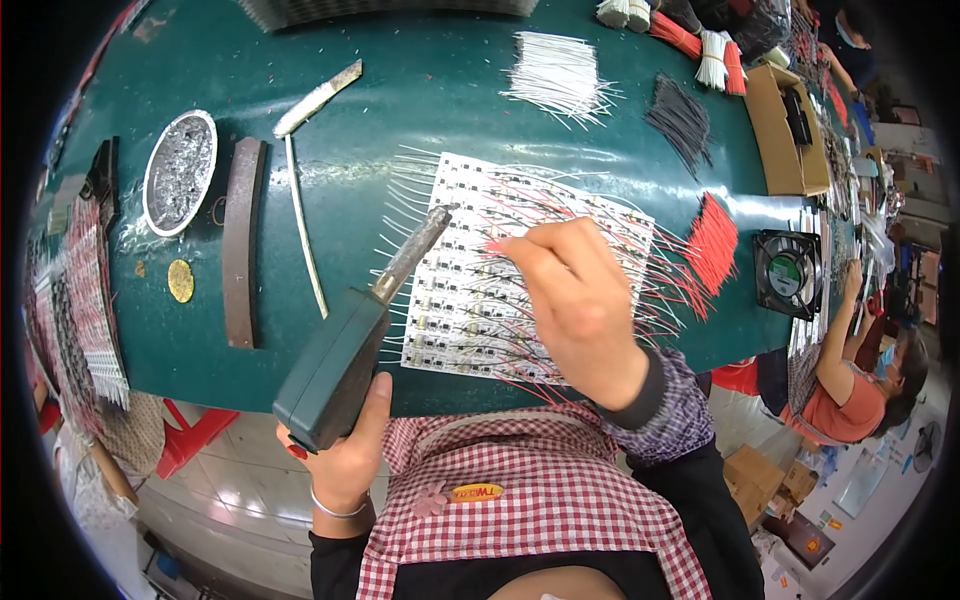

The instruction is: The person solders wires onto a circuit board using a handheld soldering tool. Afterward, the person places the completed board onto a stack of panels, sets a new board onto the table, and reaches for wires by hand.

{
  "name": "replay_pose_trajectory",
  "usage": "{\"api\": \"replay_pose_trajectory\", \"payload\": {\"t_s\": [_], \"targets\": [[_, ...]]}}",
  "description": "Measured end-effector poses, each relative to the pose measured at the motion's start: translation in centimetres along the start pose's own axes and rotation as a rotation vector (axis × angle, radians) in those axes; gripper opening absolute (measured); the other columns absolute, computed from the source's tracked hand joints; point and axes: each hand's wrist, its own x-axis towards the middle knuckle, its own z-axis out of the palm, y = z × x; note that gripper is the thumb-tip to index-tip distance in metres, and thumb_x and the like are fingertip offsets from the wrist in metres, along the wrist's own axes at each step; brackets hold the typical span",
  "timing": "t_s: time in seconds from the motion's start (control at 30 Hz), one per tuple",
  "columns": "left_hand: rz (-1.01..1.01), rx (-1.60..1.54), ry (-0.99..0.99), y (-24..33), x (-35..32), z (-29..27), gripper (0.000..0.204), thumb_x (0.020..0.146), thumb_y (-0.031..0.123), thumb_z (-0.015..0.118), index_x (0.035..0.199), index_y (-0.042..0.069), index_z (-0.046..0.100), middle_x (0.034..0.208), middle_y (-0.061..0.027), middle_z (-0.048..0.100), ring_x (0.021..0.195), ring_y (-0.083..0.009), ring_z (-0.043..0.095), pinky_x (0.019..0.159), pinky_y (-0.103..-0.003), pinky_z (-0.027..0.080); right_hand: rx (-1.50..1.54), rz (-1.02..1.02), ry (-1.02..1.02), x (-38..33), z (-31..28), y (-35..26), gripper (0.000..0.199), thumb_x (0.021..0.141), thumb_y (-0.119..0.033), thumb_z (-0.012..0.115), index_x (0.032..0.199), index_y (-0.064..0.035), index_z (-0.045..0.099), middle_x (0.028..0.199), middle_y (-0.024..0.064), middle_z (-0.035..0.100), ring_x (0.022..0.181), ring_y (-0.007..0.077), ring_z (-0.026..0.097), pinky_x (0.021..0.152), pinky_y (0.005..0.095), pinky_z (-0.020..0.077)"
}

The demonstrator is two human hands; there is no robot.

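Head view: white circuit panel (500, 270) bristles with red and white wires.

Bare green worktop (440, 90) lies open in the upper middle of the frame, between the flat metal blade (318, 97) and the bundle of white wires (560, 75). At centre the white circuit panel (500, 270) with wires sticking out on all sides blocks a low pass. Left of it a thin white rod (303, 225), a curved brown metal bar (241, 240) and a round tray of silver scraps (180, 172) narrow the way. At right, red wires (712, 245) and a small black fan (788, 272) close the edge.
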Motion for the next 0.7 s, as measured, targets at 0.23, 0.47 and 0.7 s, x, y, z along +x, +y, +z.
{"api": "replay_pose_trajectory", "payload": {"t_s": [0.23, 0.47, 0.7], "targets": [[0.119, 0.072, 0.080, -0.4, 0.1, 0.4, 0.025, 0.073, 0.007, 0.080, 0.094, -0.003, 0.070, 0.083, -0.0103, 0.071, 0.068, -0.0183, 0.068, 0.062, -0.029, 0.051, 0.008, 0.004, 0.024, -1.1, 3.0, 0.8, 0.028, 0.070, 0.008, 0.062, 0.097, 0.0015, 0.065, 0.089, 0.0097, 0.057, 0.080, 0.0243, 0.055, 0.064, 0.0333, 0.0479], [0.117, 0.068, 0.014, -0.8, 0.0, 0.4, 0.021, 0.072, 0.005, 0.080, 0.090, -0.001, 0.070, 0.081, -0.0079, 0.070, 0.062, -0.0162, 0.065, 0.060, -0.027, 0.050, -0.021, 0.033, -0.023, -1.3, 2.9, 0.5, 0.029, 0.070, 0.008, 0.062, 0.098, 0.0023, 0.064, 0.089, 0.0106, 0.055, 0.081, 0.0249, 0.054, 0.064, 0.0338, 0.0478], [0.116, 0.023, -0.016, -0.8, 0.4, 0.9, 0.022, 0.071, 0.001, 0.078, 0.090, -0.003, 0.068, 0.083, -0.0100, 0.068, 0.064, -0.0171, 0.065, 0.060, -0.027, 0.050, -0.040, 0.048, 0.017, -1.3, 3.0, 0.4, 0.026, 0.071, 0.009, 0.069, 0.095, -0.0008, 0.069, 0.084, 0.0083, 0.057, 0.075, 0.0227, 0.056, 0.061, 0.0329, 0.0472]]}}
